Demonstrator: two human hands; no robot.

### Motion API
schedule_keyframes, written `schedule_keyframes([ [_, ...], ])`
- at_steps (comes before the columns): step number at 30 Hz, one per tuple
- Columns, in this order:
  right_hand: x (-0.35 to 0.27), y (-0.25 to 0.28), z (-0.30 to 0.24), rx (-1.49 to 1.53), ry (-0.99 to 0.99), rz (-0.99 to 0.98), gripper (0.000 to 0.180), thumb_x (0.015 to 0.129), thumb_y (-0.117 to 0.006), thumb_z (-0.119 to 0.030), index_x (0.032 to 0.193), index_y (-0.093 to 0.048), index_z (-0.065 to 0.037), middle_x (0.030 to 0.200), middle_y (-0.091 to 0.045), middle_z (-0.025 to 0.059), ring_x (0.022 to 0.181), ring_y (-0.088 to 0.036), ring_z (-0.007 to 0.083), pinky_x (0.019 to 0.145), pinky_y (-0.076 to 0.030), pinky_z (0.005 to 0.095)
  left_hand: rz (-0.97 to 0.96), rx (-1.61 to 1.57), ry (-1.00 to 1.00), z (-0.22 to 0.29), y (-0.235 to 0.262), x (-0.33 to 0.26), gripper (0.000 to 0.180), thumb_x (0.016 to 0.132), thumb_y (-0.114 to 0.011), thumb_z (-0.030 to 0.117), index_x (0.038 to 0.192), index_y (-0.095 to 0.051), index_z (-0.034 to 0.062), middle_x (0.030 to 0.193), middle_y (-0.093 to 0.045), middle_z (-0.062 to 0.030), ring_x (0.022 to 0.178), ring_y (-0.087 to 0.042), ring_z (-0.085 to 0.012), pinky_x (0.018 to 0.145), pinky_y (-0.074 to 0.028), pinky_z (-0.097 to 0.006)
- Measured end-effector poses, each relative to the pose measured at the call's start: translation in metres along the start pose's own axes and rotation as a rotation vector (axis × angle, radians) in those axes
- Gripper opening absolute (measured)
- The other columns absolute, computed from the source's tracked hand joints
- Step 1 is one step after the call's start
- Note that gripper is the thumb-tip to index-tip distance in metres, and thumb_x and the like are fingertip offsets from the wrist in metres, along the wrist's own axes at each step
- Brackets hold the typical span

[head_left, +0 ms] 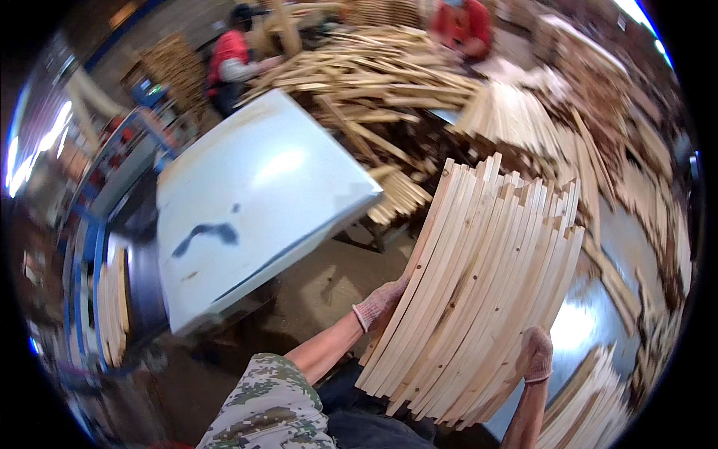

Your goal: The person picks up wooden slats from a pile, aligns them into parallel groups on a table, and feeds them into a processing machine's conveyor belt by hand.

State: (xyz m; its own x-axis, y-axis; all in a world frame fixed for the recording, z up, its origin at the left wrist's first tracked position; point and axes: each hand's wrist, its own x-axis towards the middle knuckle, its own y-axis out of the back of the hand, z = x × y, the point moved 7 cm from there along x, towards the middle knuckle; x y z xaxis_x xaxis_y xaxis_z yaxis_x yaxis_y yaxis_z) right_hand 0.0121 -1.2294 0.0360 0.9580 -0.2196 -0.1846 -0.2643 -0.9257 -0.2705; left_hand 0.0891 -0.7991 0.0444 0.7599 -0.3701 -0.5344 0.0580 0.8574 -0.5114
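A broad bundle of pale wooden strips is carried between my two gloved hands, the strips lying side by side with uneven ends. My left hand presses against the bundle's left side, its fingertips hidden behind the wood. On the right side my right hand is closed around the edge of the outermost strips. Small dark knots mark several of the strips. Below the bundle's right edge lies a shiny metal table.
To the left stands a large pale metal-topped table, beside a blue-framed machine holding some strips. A heap of loose wood strips lies at the back, with two people near it. More strips are stacked at lower right.
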Motion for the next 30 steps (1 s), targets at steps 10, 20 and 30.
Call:
schedule_keyframes([
  [10, -0.004, -0.088, -0.136, -0.027, -0.224, -0.700, 0.027, 0.081, -0.074, -0.021, 0.100, -0.066, -0.004, 0.087, -0.063, -0.0037, 0.079, -0.060, 0.0093, 0.073, -0.047, 0.0251, 0.295, -0.260, -0.469, -0.082, -0.090, -0.241, 0.076, 0.105, -0.047, 0.066, 0.157, -0.049, 0.0108, 0.153, -0.057, -0.0075, 0.136, -0.055, -0.0190, 0.114, -0.044, -0.035],
  [20, 0.014, -0.245, -0.168, -0.274, -0.457, -0.995, 0.038, 0.098, -0.064, -0.020, 0.127, -0.065, 0.005, 0.109, -0.073, 0.0117, 0.095, -0.072, 0.0211, 0.089, -0.060, 0.0365, 0.698, -0.170, -0.650, -0.030, -0.114, -0.310, 0.078, 0.107, -0.035, 0.067, 0.160, -0.044, 0.0103, 0.156, -0.053, -0.0123, 0.141, -0.051, -0.0243, 0.118, -0.039, -0.038],
  [30, 0.087, -0.366, -0.112, -0.284, -0.351, -1.039, 0.024, 0.098, -0.068, -0.020, 0.114, -0.072, -0.002, 0.113, -0.070, 0.0036, 0.102, -0.066, 0.0189, 0.098, -0.052, 0.0328, 1.086, -0.011, -0.648, -0.001, -0.026, -0.320, 0.079, 0.108, -0.033, 0.066, 0.160, -0.042, 0.0075, 0.160, -0.049, -0.0134, 0.148, -0.044, -0.0261, 0.122, -0.032, -0.038],
])
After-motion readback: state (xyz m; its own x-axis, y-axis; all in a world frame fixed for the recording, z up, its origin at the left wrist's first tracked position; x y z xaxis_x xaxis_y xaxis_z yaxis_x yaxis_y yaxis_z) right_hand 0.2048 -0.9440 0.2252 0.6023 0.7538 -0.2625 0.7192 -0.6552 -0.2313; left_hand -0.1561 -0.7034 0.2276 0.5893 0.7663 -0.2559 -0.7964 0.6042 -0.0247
